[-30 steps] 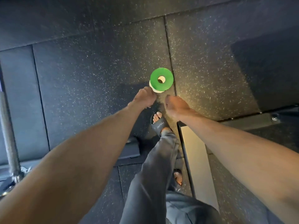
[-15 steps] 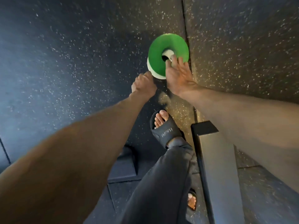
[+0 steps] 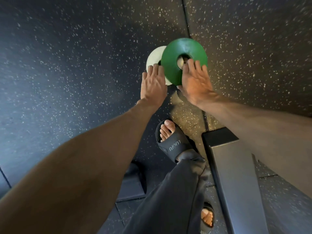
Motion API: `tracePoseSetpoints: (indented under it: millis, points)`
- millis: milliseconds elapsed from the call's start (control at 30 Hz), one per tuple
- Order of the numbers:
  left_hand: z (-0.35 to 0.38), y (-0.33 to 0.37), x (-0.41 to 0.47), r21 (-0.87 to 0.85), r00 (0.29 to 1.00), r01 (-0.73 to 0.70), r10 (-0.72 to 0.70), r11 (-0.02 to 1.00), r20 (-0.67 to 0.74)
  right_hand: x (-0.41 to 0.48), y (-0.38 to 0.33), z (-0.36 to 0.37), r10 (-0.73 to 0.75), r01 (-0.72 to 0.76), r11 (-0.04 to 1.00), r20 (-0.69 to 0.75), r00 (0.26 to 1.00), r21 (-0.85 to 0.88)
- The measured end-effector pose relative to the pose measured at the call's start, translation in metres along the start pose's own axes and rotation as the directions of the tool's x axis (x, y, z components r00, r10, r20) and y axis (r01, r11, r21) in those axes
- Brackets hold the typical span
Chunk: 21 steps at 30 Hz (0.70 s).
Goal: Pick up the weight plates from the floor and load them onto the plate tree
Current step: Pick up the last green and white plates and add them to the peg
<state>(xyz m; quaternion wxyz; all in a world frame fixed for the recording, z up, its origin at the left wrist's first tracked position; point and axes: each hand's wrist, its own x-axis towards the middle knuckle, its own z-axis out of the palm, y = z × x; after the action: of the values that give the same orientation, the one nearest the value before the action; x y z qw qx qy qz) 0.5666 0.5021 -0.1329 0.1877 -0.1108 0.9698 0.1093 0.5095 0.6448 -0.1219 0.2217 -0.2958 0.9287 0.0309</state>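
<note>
Two weight plates lie on the speckled rubber floor (image 3: 67, 65): one green plate (image 3: 184, 48) and one white plate (image 3: 154, 56). The green one overlaps the white one's right side and hides much of it. The right hand (image 3: 195, 85) grips the green plate, fingertips dipping into its centre hole and thumb tucked at the near rim. The left hand (image 3: 152, 86), just beside it, lies over the white plate with its fingers reaching towards the hole. Whether their tips hook in is hard to make out. Below both hands are two feet in black sandals. The front sandal (image 3: 173, 142) is in full view and the rear sandal (image 3: 207, 217) is half hidden by a trouser leg. Under the right forearm a grey metal beam (image 3: 236, 174) is cut off by the bottom edge.
</note>
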Motion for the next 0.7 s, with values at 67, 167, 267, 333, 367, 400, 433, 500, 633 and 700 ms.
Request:
tracePoseSetpoints:
  millis: [67, 167, 267, 333, 367, 400, 433, 500, 633, 700]
  points:
    - [0.002, 0.006, 0.007, 0.087, 0.998, -0.036, 0.031, 0.996, 0.057, -0.007, 0.014, 0.002, 0.022, -0.021, 0.998, -0.012, 1.000, 0.055]
    - [0.008, 0.015, 0.017, 0.280, 0.988, -0.061, 0.019, 0.958, 0.151, -0.019, 0.034, 0.006, 0.065, -0.069, 0.992, 0.043, 0.997, 0.107]
    - [0.012, 0.023, 0.023, 0.391, 0.987, -0.085, 0.024, 0.916, 0.157, -0.033, 0.049, 0.009, 0.056, -0.069, 0.985, 0.085, 0.995, 0.158]
    - [0.013, 0.027, 0.021, 0.379, 0.985, -0.100, 0.038, 0.920, 0.167, -0.042, 0.053, 0.007, 0.043, -0.057, 0.978, 0.070, 0.997, 0.201]
    - [0.012, 0.028, 0.018, 0.374, 0.983, -0.105, 0.041, 0.921, 0.177, -0.047, 0.053, 0.005, 0.046, -0.058, 0.970, 0.058, 0.997, 0.238]
    - [0.009, 0.029, 0.016, 0.372, 0.981, -0.115, 0.047, 0.921, 0.188, -0.050, 0.052, 0.002, 0.056, -0.069, 0.959, 0.052, 0.997, 0.277]
    - [0.004, 0.030, 0.013, 0.363, 0.976, -0.133, 0.059, 0.922, 0.210, -0.053, 0.050, -0.002, 0.066, -0.079, 0.947, 0.054, 0.996, 0.311]
    - [-0.010, 0.030, 0.012, 0.289, 0.961, -0.151, 0.072, 0.945, 0.268, -0.060, 0.044, -0.011, 0.090, -0.115, 0.927, 0.086, 0.992, 0.357]
    - [-0.062, 0.036, 0.009, 0.043, 0.921, -0.080, 0.057, 0.996, 0.385, -0.077, 0.035, -0.045, 0.212, -0.288, 0.847, 0.213, 0.954, 0.446]
    - [-0.091, 0.037, -0.004, -0.134, 0.912, 0.037, 0.022, 0.990, 0.410, -0.094, 0.030, -0.067, 0.262, -0.385, 0.787, 0.304, 0.916, 0.481]
